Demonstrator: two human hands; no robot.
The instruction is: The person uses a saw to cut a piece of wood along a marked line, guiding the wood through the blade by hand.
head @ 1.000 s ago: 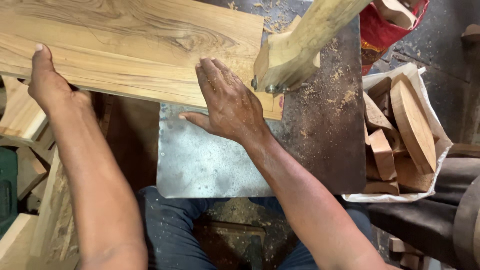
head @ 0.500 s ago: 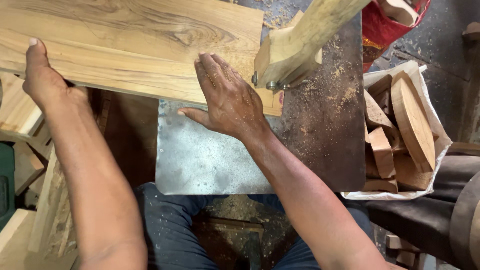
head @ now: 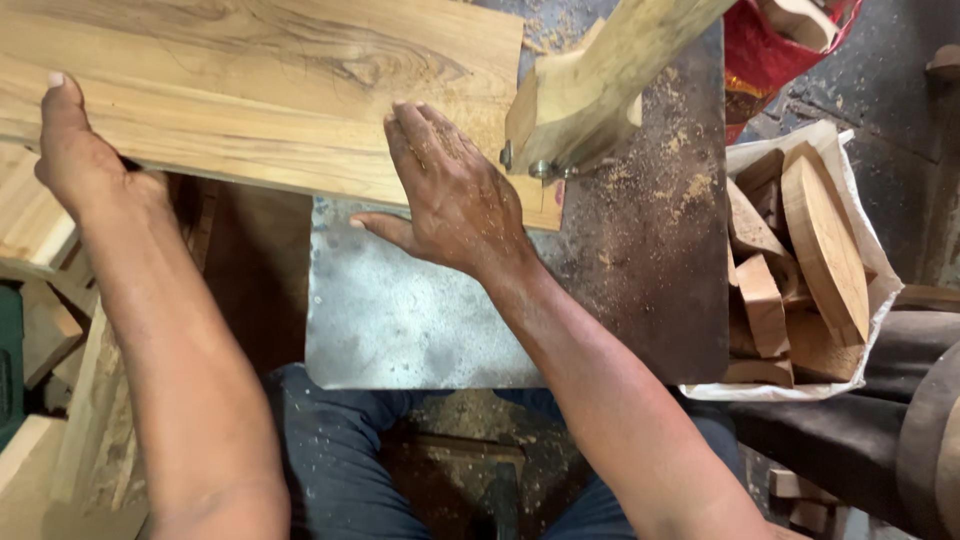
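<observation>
Since the frame 1 second ago, the left hand [head: 85,165] has slid a little further left along the plank [head: 250,90], and the plank's right end has crept toward the wooden guide [head: 590,90]; the right hand [head: 450,195] sits in much the same spot.

At the far left, offcuts [head: 40,330] lie stacked below table level. Next comes the left hand, fingers together and thumb up, pressed against the plank's near edge where it overhangs the table; it pushes rather than grips. The plank itself is a long, wide, pale board with a dark swirl of grain, lying flat with its right part on the metal table [head: 400,320] and its left part in the air. It looks stiff and fairly heavy, unlikely to flex, with a dry sawn face that gives good friction, though the loose sawdust [head: 680,190] could let it skid. Flat palms on top and along the near edge, well back from the guide, seem the sound places to hold it.

Further right, the right hand lies flat and spread on the plank's top face, thumb out over the table, close beside the guide and its bolt [head: 540,170]. At the far right stands a white sack [head: 870,290] of curved wood pieces [head: 825,240], with a red bag [head: 770,60] behind it.
</observation>
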